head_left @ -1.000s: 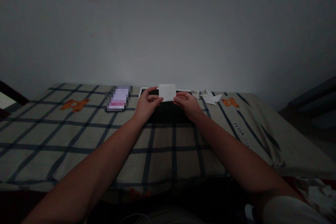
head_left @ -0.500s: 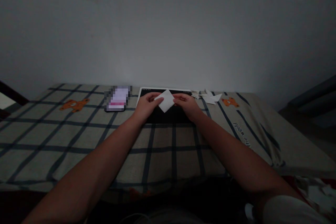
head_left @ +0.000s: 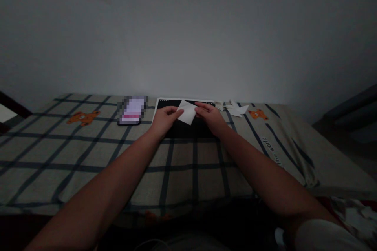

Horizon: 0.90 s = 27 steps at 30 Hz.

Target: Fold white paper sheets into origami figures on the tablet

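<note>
A small white piece of folded paper (head_left: pixel 186 112) is held between my two hands, tilted with a corner toward me. My left hand (head_left: pixel 165 119) pinches its left side, thumb on top. On the opposite side, my right hand (head_left: pixel 210 117) grips the right corner between thumb and fingers. Beneath both hands lies a black board with a white edge (head_left: pixel 188 131). The undersides of the paper and some fingertips are hidden.
A phone (head_left: pixel 132 110) with a lit, blurred screen lies left of the board. Folded white paper shapes (head_left: pixel 237 109) sit to its right. A checked cloth (head_left: pixel 97 153) covers the table, which meets a grey wall (head_left: pixel 188 39). White scraps (head_left: pixel 357 217) lie at lower right.
The paper has turned slightly and shifted a little to the right. The fingers of my right hand have lifted and spread somewhat; my left hand stays nearly in place.
</note>
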Tool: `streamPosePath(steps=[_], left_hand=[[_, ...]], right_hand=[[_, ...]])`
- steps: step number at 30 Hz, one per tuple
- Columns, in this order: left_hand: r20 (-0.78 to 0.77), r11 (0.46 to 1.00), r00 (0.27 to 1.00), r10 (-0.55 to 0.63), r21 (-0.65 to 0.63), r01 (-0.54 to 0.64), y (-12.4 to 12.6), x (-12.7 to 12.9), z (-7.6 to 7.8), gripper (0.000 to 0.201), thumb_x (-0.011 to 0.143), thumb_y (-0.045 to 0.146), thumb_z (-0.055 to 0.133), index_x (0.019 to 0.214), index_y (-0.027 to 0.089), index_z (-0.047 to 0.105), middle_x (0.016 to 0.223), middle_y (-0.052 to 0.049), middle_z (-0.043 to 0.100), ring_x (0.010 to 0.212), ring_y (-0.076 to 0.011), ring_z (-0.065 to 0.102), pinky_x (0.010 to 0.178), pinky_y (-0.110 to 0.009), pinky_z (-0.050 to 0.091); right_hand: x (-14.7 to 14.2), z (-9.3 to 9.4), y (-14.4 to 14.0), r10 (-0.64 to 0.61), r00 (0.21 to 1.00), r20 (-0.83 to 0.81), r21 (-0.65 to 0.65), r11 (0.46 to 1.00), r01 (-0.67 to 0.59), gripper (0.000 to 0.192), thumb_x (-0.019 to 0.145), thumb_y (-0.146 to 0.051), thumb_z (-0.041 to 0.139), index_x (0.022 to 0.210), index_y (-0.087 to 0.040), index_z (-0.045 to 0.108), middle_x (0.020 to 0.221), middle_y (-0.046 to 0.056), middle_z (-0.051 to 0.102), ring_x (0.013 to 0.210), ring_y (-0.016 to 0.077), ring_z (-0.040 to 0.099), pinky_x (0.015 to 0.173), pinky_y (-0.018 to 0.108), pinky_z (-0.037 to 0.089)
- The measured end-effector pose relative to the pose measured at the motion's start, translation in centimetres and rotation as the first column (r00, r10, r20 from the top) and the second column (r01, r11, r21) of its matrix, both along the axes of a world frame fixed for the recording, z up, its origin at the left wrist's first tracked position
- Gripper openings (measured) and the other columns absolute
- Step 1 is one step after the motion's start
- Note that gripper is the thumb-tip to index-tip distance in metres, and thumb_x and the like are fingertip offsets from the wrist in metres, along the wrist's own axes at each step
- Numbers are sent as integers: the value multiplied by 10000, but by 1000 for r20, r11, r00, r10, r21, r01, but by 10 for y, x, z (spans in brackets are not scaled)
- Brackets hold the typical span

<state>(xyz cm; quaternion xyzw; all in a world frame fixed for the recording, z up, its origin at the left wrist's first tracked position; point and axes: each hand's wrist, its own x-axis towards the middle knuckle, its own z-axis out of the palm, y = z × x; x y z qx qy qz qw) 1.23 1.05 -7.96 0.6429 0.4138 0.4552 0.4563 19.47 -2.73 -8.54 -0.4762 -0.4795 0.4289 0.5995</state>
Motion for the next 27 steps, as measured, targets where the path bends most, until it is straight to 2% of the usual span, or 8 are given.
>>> streamPosePath(steps=[4, 6, 11, 19, 27], left_hand=[[41, 1000, 999, 2, 13, -3, 0, 0, 0, 323, 666, 428, 698, 825, 147, 692, 814, -55, 696, 723, -172, 609, 704, -283, 453], [49, 1000, 999, -8, -1, 9, -1, 1, -1, 311, 657, 420, 705, 810, 150, 688, 801, -48, 692, 713, -166, 605, 696, -278, 452], [39, 995, 998, -45, -88, 48, -3, 3, 0, 268, 624, 388, 728, 745, 160, 658, 695, -14, 653, 608, -134, 562, 605, -255, 429], [-40, 993, 997, -69, -103, 65, -4, 2, 2, 288, 608, 422, 734, 631, 172, 593, 524, 28, 534, 475, -99, 434, 489, -234, 322], [-49, 989, 992, -115, -102, 109, -2, 1, -1, 280, 621, 420, 723, 645, 176, 589, 544, 25, 544, 484, -102, 444, 504, -241, 317]], right_hand=[[-2, -1, 0, 106, 994, -42, -60, 992, -108, 290, 650, -357, 720, 852, -150, 692, 874, 60, 681, 735, 125, 599, 786, 311, 491], [-2, -1, -1, 108, 992, -59, -59, 992, -111, 273, 638, -362, 730, 803, -148, 692, 835, 53, 679, 728, 127, 601, 780, 308, 494], [-2, -1, -1, 73, 995, -74, -81, 994, -79, 293, 608, -369, 752, 792, -148, 697, 820, 52, 690, 724, 139, 605, 764, 312, 498], [-1, -1, -1, 36, 995, -93, -73, 996, -43, 305, 649, -412, 719, 810, -154, 697, 832, 60, 695, 788, 167, 620, 792, 333, 497], [2, -4, 2, 49, 997, -61, -60, 997, -53, 310, 648, -428, 714, 817, -169, 700, 848, 59, 693, 789, 168, 619, 781, 333, 490]])
